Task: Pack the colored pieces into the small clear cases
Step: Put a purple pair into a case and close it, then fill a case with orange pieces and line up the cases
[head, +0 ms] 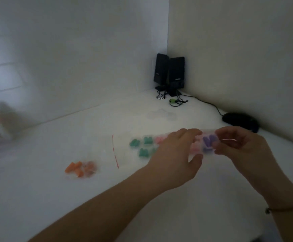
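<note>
Both hands are up front over the white tabletop (37, 198), working one small clear plastic case (209, 143) with a pair of purple pieces (208, 140) showing through it. The right hand (243, 147) pinches the case's right edge with curled fingertips; the left hand (175, 154) has its fingers and thumb spread fairly wide around the left side, and the frame's too blurry to say if they actually touch it. Looks like the closing step to me, so my tip: keep the right pinch steady, bring the left thumb and fingers onto the lid, and squeeze evenly so the pieces don't pop out or jam the seam. Check both purple ones sit fully inside first. Just beyond the left hand, green pieces (142, 145) and pink ones (159, 139) lie in what seem to be more clear cases. Off left sit loose orange pieces (75, 168) beside a clear bag with a red strip (115, 151). Far back: a black mouse (240, 120) and two black speakers (169, 74) in the corner.
</note>
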Tool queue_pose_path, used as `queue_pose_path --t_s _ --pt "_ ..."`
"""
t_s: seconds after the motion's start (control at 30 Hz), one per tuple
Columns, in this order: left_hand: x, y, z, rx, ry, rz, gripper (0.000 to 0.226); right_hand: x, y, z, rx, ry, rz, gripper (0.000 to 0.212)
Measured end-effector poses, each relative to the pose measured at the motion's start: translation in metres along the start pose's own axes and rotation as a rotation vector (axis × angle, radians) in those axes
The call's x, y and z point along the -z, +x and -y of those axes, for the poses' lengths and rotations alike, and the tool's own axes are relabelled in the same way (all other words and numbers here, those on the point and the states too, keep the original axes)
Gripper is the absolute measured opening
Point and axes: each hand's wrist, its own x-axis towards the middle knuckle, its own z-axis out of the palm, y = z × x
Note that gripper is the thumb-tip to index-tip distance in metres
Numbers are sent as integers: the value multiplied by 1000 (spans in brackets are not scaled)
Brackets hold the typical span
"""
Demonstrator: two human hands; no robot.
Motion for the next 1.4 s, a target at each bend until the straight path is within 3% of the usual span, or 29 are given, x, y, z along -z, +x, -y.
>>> queue_pose_path --t_s 0.1,0.3,0.53,0.73,0.87,1.0,1.13,1.2,1.27,1.33,1.37,1.4 --pt "-31 21 -2 -25 120 26 34 15 15 -29 -8 -291 -169 20" --pt "-70 40 -11 -36 285 -15 39 9 20 -55 45 -386 -175 19" --pt "-71 35 -8 -74 124 39 36 9 20 -60 144 -441 -212 20" --pt "-17 3 -20 -231 61 129 16 13 10 -54 151 -525 -263 23" --pt "37 -35 -17 -336 20 50 6 8 5 -41 176 -612 -220 23" --pt "83 -71 16 -359 55 -69 8 -14 -2 -23 440 -742 -170 38" --pt "119 -95 61 -227 129 -197 13 -48 5 -5 622 -752 93 40" --pt "133 -101 84 -161 240 -243 26 -68 17 2 676 -842 214 42" --pt "143 -103 102 -144 328 -265 37 -88 33 11 655 -836 224 33" --pt "146 -107 115 -160 330 -209 31 -105 51 23 570 -768 202 20" --pt "144 -110 120 -146 341 -148 38 -113 61 26 516 -767 221 21" --pt "141 -112 124 -115 375 -77 59 -119 71 30 451 -789 248 24"
